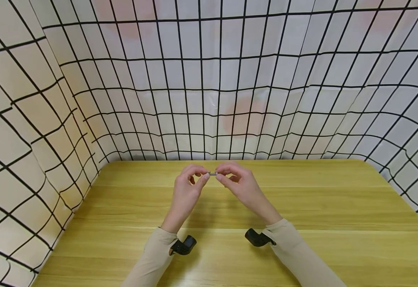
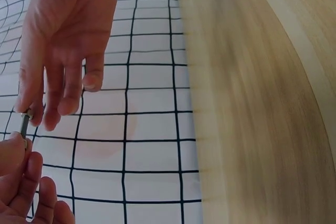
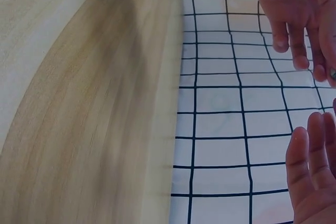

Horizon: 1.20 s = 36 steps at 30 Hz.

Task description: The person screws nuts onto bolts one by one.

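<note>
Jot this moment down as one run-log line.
left grip: pinches one end of small metallic-looking rod | right grip: pinches other end | rod: held above wooden table

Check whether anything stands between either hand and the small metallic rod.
Nothing visible does: the left hand and right hand directly pinch opposite ends of the small metallic rod, held above the wooden table.

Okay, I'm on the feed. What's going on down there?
A person is holding a small metal rod up above the wooden table, using both hands. The left hand pinches one end and the right hand pinches the other. The rod is too small to tell exactly what it is.
</note>
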Tool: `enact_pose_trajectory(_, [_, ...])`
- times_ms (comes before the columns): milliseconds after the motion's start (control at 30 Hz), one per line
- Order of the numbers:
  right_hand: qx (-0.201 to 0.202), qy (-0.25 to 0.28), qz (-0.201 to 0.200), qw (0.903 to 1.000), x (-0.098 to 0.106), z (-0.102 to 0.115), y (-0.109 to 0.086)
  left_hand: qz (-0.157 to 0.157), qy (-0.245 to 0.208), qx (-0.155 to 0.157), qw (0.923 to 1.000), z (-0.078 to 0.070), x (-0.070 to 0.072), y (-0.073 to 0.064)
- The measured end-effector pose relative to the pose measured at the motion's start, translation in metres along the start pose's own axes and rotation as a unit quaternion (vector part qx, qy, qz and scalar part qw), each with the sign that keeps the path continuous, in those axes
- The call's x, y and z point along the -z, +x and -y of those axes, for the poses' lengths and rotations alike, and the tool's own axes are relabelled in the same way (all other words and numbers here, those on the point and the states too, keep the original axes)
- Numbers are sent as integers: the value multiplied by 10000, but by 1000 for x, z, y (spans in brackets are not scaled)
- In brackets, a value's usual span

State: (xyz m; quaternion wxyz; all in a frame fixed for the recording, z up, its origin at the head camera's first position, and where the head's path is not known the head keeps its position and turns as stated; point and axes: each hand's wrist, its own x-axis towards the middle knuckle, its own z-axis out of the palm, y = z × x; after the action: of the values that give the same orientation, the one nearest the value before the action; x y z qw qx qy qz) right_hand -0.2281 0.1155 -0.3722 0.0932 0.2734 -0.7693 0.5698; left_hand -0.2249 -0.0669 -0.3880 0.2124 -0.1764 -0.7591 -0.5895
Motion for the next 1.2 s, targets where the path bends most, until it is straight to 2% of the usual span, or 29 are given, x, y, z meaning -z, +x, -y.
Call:
enact_pose_trajectory(167, [-105,193,20,9998,-2,-23,3,54,-86,-23,9999,1,-1,1])
enact_pose_trajectory(333, [-79,174,20,9998,0,-28,4,88,-240,-3,9997,0,-2,1])
enact_pose_trajectory(500, [-142,134,62,9998,0,-28,5,91,-280,-9,9996,0,-4,1])
enact_pose_trajectory(667, [-363,132,67,9992,-1,-26,5,34,-138,-11,9999,1,-4,1])
enact_pose_trajectory(833, [-486,124,80,9987,0,-8,1,-1,1,-28,10000,2,-2,1])
enact_pose_trajectory(967, [-234,-64,80,9997,1,9,-2,-26,30,-19,10000,2,-1,1])
enact_pose_trajectory(1200, [239,-91,20,9997,0,13,-1,-35,-12,15,10000,2,-2,0])
